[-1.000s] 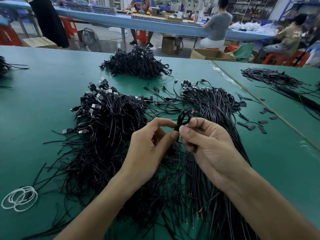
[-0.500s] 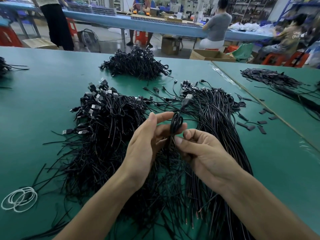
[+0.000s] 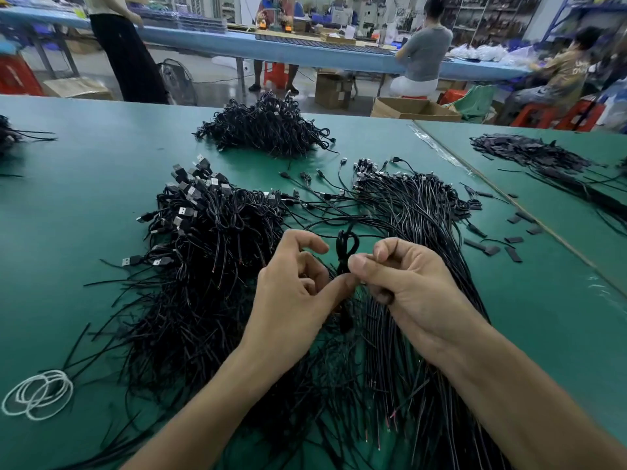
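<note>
A thin black cable folded into a small looped bundle (image 3: 346, 247) stands upright between my hands over the green table (image 3: 88, 212). My left hand (image 3: 291, 293) pinches its lower part with thumb and curled fingers. My right hand (image 3: 410, 286) pinches the same bundle from the right, thumb against forefinger. Under my hands lie two heaps of loose black cables: one with USB plugs (image 3: 203, 239) to the left, one of long straight cables (image 3: 417, 225) to the right.
A heap of coiled black cables (image 3: 268, 130) sits at the back of the table. White rubber bands (image 3: 39, 393) lie at the front left. Small black sleeves (image 3: 509, 239) are scattered at the right, beside a second table with more black parts (image 3: 529, 152). People work at benches behind.
The left hand's fingers, stretched out half a second ago, have curled back onto the bundle. The plug end that stuck up behind the loop has dropped. The right hand has kept its pinch.
</note>
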A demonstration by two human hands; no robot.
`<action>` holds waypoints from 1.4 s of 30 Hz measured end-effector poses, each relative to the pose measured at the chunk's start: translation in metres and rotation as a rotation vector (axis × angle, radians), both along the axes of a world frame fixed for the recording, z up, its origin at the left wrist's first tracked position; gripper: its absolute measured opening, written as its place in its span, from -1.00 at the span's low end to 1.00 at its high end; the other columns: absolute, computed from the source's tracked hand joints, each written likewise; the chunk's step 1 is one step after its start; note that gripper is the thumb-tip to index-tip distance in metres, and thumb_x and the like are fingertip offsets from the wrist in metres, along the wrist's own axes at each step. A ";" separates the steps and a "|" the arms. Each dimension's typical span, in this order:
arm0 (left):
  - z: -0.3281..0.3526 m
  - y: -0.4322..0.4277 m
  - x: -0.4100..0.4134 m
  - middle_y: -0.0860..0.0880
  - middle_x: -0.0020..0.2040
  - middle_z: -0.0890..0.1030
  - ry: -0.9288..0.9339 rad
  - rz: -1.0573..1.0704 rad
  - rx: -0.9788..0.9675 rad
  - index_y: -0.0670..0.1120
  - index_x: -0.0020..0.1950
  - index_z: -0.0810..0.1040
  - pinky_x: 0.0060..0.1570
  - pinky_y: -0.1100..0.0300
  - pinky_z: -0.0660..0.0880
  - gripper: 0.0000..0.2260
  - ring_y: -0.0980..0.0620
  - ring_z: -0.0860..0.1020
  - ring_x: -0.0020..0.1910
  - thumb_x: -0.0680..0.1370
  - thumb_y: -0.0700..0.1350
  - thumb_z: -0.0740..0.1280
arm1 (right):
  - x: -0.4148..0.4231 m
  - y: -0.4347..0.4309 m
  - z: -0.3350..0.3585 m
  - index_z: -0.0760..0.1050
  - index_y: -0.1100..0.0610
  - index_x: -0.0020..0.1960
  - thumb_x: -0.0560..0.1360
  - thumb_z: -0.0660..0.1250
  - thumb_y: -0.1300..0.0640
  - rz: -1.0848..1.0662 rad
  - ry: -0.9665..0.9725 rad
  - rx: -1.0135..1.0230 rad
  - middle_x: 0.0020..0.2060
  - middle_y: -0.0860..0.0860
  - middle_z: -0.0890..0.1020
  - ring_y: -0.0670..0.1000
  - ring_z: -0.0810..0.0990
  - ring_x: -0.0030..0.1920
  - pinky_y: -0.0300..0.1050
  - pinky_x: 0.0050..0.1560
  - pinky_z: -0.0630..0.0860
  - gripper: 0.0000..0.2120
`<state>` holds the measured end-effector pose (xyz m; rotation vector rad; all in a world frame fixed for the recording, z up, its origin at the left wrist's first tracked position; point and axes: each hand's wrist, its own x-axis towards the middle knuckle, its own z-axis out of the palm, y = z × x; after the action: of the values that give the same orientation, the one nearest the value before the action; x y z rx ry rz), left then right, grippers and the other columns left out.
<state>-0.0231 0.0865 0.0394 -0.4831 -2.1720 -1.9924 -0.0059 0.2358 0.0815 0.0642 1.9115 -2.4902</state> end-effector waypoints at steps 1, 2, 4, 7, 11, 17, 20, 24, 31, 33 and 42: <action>0.001 -0.001 0.000 0.02 -0.36 0.57 -0.033 -0.012 0.006 0.15 -0.02 0.43 -0.49 0.27 0.43 -0.67 0.06 0.54 -0.49 0.40 0.11 0.54 | 0.001 -0.001 0.000 0.39 0.11 -0.25 0.22 0.50 0.23 0.015 0.020 -0.004 -0.37 0.04 0.63 -0.11 0.56 -0.42 -0.37 -0.45 0.40 -0.72; 0.001 -0.002 0.000 -0.02 -0.34 0.62 -0.075 -0.039 0.026 0.13 -0.04 0.43 -0.49 0.23 0.47 -0.69 -0.01 0.61 -0.47 0.38 0.11 0.53 | 0.003 -0.002 0.000 0.39 0.12 -0.24 0.23 0.49 0.26 0.028 0.036 -0.017 -0.36 0.05 0.63 -0.09 0.59 -0.41 -0.38 -0.43 0.42 -0.73; 0.002 -0.005 -0.002 -0.12 -0.28 0.68 -0.163 -0.107 0.100 0.07 -0.02 0.47 -0.39 0.14 0.58 -0.71 -0.14 0.69 -0.35 0.38 0.02 0.53 | 0.004 -0.001 0.001 0.40 0.14 -0.23 0.26 0.47 0.30 0.051 0.055 -0.038 -0.34 0.08 0.63 -0.06 0.62 -0.38 -0.38 -0.40 0.45 -0.75; 0.008 -0.008 -0.003 -0.16 -0.16 0.72 -0.226 -0.194 0.218 -0.13 0.11 0.52 -0.18 0.15 0.63 -0.81 -0.13 0.71 -0.17 0.53 -0.24 0.43 | 0.003 0.002 0.002 0.45 0.12 -0.24 0.25 0.49 0.28 0.081 0.046 -0.036 -0.28 0.11 0.65 -0.06 0.64 -0.32 -0.36 -0.36 0.49 -0.77; 0.012 -0.009 0.000 -0.08 -0.08 0.73 -0.282 -0.233 0.427 -0.09 0.16 0.56 -0.09 0.20 0.62 -0.80 0.01 0.70 -0.07 0.68 -0.22 0.15 | 0.003 0.001 -0.006 0.45 0.10 -0.28 0.22 0.48 0.27 0.045 0.037 -0.008 -0.30 0.10 0.64 -0.09 0.62 -0.32 -0.37 -0.32 0.50 -0.78; 0.015 -0.004 0.003 -0.07 -0.14 0.72 -0.271 -0.218 0.510 0.01 0.12 0.61 0.01 0.10 0.49 -0.63 0.00 0.67 -0.04 0.59 0.19 0.13 | 0.005 -0.005 -0.014 0.47 0.04 -0.33 0.20 0.53 0.23 0.076 0.015 -0.051 -0.37 -0.02 0.62 -0.17 0.55 -0.40 -0.40 -0.37 0.44 -0.76; 0.012 -0.005 0.002 -0.05 -0.24 0.68 -0.147 -0.195 0.405 -0.01 -0.06 0.66 0.04 0.07 0.54 -0.77 -0.01 0.65 -0.13 0.55 0.10 0.31 | 0.004 -0.003 -0.015 0.44 0.10 -0.27 0.28 0.50 0.30 0.089 -0.010 -0.049 -0.37 0.01 0.64 -0.14 0.59 -0.39 -0.38 -0.38 0.47 -0.75; 0.006 -0.007 0.001 0.09 -0.19 0.62 -0.060 -0.140 0.139 0.04 -0.07 0.59 -0.20 0.33 0.49 -0.73 0.15 0.55 -0.24 0.34 -0.02 0.60 | 0.002 0.001 -0.010 0.46 0.12 -0.27 0.21 0.50 0.25 0.005 0.001 -0.036 -0.37 0.05 0.65 -0.09 0.60 -0.40 -0.31 -0.36 0.53 -0.77; -0.001 -0.003 -0.002 -0.01 -0.42 0.60 -0.219 -0.086 -0.067 0.00 -0.01 0.41 -0.53 0.26 0.39 -0.72 0.04 0.50 -0.54 0.48 -0.06 0.51 | 0.000 -0.001 -0.004 0.44 0.09 -0.27 0.29 0.51 0.29 -0.048 0.111 0.049 -0.35 0.00 0.66 -0.17 0.58 -0.40 -0.40 -0.35 0.47 -0.75; 0.001 -0.003 -0.001 -0.13 -0.32 0.68 -0.294 -0.164 0.090 -0.10 0.07 0.40 -0.46 0.23 0.50 -0.76 -0.04 0.63 -0.43 0.53 -0.18 0.45 | 0.002 -0.003 -0.005 0.47 0.09 -0.28 0.24 0.51 0.25 -0.007 0.123 0.017 -0.34 0.01 0.66 -0.14 0.59 -0.40 -0.38 -0.34 0.49 -0.78; 0.012 -0.011 -0.003 -0.07 -0.19 0.69 -0.277 -0.157 0.253 0.02 0.04 0.59 -0.08 0.09 0.60 -0.77 0.01 0.65 -0.16 0.43 0.04 0.45 | 0.008 -0.010 -0.019 0.52 0.02 -0.35 0.23 0.52 0.23 0.076 0.072 -0.029 -0.31 0.03 0.66 -0.07 0.65 -0.25 -0.32 -0.17 0.56 -0.80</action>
<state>-0.0262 0.0752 0.0517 -0.3686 -2.0342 -2.5110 0.0020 0.2262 0.0624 -0.0976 1.8651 -2.5030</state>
